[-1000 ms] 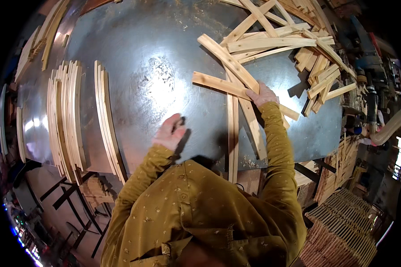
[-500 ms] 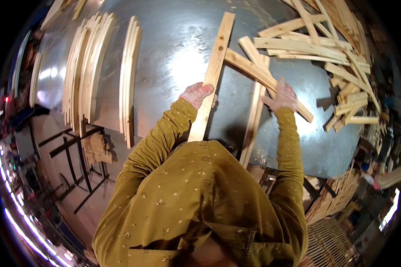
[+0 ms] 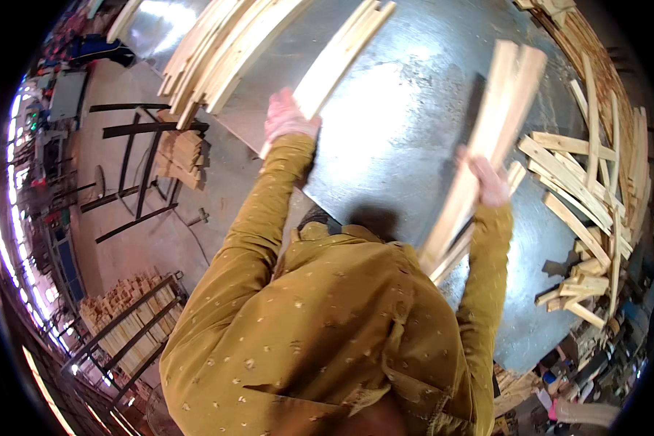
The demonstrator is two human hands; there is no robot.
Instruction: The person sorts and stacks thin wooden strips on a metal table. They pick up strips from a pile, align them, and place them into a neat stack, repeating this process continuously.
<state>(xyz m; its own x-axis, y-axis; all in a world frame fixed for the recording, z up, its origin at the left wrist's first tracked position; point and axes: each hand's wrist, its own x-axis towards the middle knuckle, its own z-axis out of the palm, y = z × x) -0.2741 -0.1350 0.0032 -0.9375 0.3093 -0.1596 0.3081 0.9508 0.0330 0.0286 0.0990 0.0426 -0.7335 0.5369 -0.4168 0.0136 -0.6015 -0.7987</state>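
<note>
My right hand (image 3: 491,182), in a pale reddish glove, is closed round a pair of long light wooden strips (image 3: 490,134) lying side by side and slanting up to the right. Another wooden strip (image 3: 452,260) shows partly from beneath them. At the near end of a small group of wooden strips (image 3: 338,62) on the metal table is my gloved left hand (image 3: 291,118). It touches or nearly touches their ends, and motion smears its fingers.
A larger row of wooden strips (image 3: 232,51) lies at the far left of the metal table (image 3: 385,145). Loose, crossed wood pieces (image 3: 574,174) are heaped on the right. Black metal frames (image 3: 134,156) and a rack of stacked wood (image 3: 131,316) stand on the floor at left.
My left hand has let go of the knotty wooden strip and moved left to the small group. My right hand now grips two strips set side by side. The view has turned leftward.
</note>
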